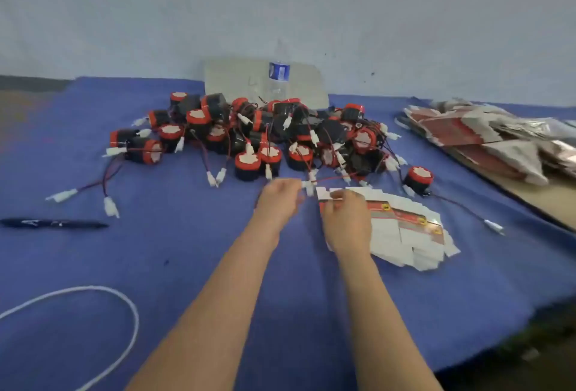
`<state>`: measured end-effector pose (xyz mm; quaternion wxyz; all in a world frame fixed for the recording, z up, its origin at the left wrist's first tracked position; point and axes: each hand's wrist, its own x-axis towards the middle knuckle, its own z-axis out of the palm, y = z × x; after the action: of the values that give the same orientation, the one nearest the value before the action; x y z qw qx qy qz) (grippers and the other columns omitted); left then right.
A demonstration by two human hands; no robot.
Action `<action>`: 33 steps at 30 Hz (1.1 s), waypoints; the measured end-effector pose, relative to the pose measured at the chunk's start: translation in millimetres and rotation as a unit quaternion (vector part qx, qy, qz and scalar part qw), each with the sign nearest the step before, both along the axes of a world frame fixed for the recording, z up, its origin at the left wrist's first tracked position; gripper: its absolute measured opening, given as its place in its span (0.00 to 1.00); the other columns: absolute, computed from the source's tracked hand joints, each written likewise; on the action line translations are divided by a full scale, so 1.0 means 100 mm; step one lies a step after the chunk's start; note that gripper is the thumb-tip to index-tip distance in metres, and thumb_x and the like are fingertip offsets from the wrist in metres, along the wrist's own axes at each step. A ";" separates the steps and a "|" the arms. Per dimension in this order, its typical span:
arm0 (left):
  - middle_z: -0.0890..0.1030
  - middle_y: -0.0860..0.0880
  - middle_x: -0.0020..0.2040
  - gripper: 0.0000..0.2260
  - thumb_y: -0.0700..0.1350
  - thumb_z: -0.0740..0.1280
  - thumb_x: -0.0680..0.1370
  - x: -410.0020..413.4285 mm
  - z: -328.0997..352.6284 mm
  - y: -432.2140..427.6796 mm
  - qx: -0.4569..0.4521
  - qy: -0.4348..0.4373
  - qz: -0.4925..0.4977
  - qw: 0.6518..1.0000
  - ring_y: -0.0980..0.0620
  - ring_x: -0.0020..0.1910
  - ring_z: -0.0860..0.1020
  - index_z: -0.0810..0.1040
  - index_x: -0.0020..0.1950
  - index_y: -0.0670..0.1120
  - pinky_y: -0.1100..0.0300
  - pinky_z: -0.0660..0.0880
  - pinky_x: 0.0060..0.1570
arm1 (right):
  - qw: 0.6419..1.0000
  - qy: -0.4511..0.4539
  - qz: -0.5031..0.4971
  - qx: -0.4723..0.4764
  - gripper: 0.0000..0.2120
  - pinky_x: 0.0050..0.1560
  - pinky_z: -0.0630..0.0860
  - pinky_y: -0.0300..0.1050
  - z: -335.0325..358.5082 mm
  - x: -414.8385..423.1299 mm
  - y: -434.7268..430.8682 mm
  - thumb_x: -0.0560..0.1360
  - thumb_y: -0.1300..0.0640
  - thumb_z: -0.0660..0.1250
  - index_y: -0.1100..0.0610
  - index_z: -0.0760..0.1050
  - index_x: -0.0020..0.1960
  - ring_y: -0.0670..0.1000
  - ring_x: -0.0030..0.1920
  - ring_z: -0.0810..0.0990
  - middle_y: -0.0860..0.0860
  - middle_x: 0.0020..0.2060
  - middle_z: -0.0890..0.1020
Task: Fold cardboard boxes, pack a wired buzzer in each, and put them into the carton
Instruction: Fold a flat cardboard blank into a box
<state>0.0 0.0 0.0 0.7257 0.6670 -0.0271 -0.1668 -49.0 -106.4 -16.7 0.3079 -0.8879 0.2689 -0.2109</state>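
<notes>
On the blue cloth (187, 266), right hand (346, 222) pinches flat boxes (411, 234) at their left end, left hand (277, 200) pinches a connector (308, 187) alongside.

Left hand (277, 200) fingertips motion-blurred, hold on white connector (308, 186) unclear, right hand (346, 222) hiding near end of flat box stack (411, 234), white cord (134, 312) left of forearms cut by frame edges, packets (467, 132) far right of right hand blurred, cropped

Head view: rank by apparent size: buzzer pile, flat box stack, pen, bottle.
1. buzzer pile
2. flat box stack
3. pen and bottle: unsure. The pen looks longer, but the bottle stands farther back and its clear body is hard to trace.
</notes>
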 end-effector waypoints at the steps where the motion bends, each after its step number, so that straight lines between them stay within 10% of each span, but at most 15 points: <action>1: 0.72 0.47 0.40 0.08 0.42 0.59 0.79 -0.11 -0.04 -0.06 0.050 -0.018 -0.039 0.998 0.49 0.40 0.71 0.70 0.40 0.48 0.56 0.68 0.41 | 0.998 0.040 -0.027 -0.038 0.14 0.58 0.69 0.49 -0.01 -0.14 -0.08 0.78 0.58 0.59 0.60 0.75 0.61 0.58 0.62 0.72 0.58 0.62 0.75; 8: 0.74 0.50 0.35 0.09 0.40 0.61 0.78 -0.42 -0.16 -0.44 0.069 -0.054 -0.011 0.996 0.53 0.36 0.71 0.72 0.39 0.47 0.66 0.67 0.30 | 0.979 0.167 -0.029 -0.114 0.23 0.73 0.45 0.60 -0.16 -0.53 -0.27 0.81 0.46 0.53 0.54 0.62 0.73 0.55 0.76 0.53 0.54 0.76 0.59; 11: 0.77 0.46 0.50 0.09 0.39 0.65 0.78 -0.31 -0.15 -0.39 0.038 -0.015 0.057 0.998 0.47 0.47 0.77 0.72 0.58 0.43 0.57 0.75 0.40 | 0.988 0.120 -0.007 -0.098 0.18 0.73 0.49 0.59 -0.11 -0.53 -0.27 0.81 0.48 0.55 0.53 0.69 0.67 0.54 0.73 0.61 0.51 0.70 0.69; 17: 0.80 0.53 0.48 0.06 0.39 0.63 0.80 -0.18 -0.01 -0.05 0.041 -0.148 0.060 0.986 0.59 0.44 0.77 0.77 0.52 0.48 0.67 0.72 0.38 | 0.994 -0.083 0.054 0.052 0.21 0.66 0.68 0.45 0.08 -0.45 -0.27 0.79 0.55 0.63 0.55 0.65 0.70 0.51 0.66 0.70 0.49 0.66 0.73; 20: 0.79 0.58 0.49 0.07 0.43 0.61 0.81 -0.12 0.07 0.27 0.017 -0.188 0.057 0.980 0.62 0.47 0.76 0.73 0.55 0.54 0.67 0.71 0.42 | 0.975 -0.159 0.119 0.104 0.15 0.43 0.69 0.22 0.20 -0.26 -0.07 0.79 0.56 0.63 0.49 0.66 0.64 0.34 0.48 0.76 0.34 0.48 0.76; 26: 0.75 0.62 0.51 0.18 0.49 0.71 0.75 -0.02 0.01 0.74 0.021 -0.212 0.159 0.964 0.69 0.44 0.76 0.66 0.59 0.53 0.74 0.70 0.39 | 0.943 -0.210 0.221 0.135 0.23 0.57 0.73 0.41 0.19 0.19 0.61 0.80 0.53 0.61 0.50 0.60 0.74 0.44 0.61 0.74 0.43 0.64 0.75; 33: 0.76 0.60 0.51 0.21 0.47 0.71 0.74 0.11 -0.28 0.99 0.133 -0.256 0.256 0.923 0.59 0.49 0.76 0.66 0.63 0.52 0.69 0.69 0.42 | 0.947 -0.189 0.170 0.194 0.06 0.34 0.69 0.28 -0.16 0.45 0.87 0.82 0.55 0.57 0.51 0.73 0.52 0.41 0.38 0.76 0.40 0.39 0.78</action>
<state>11.0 99.5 -27.6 0.6163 0.7616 -0.0180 0.1992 -4.2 -18.9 -32.5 0.5508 -0.7874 0.0864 -0.2629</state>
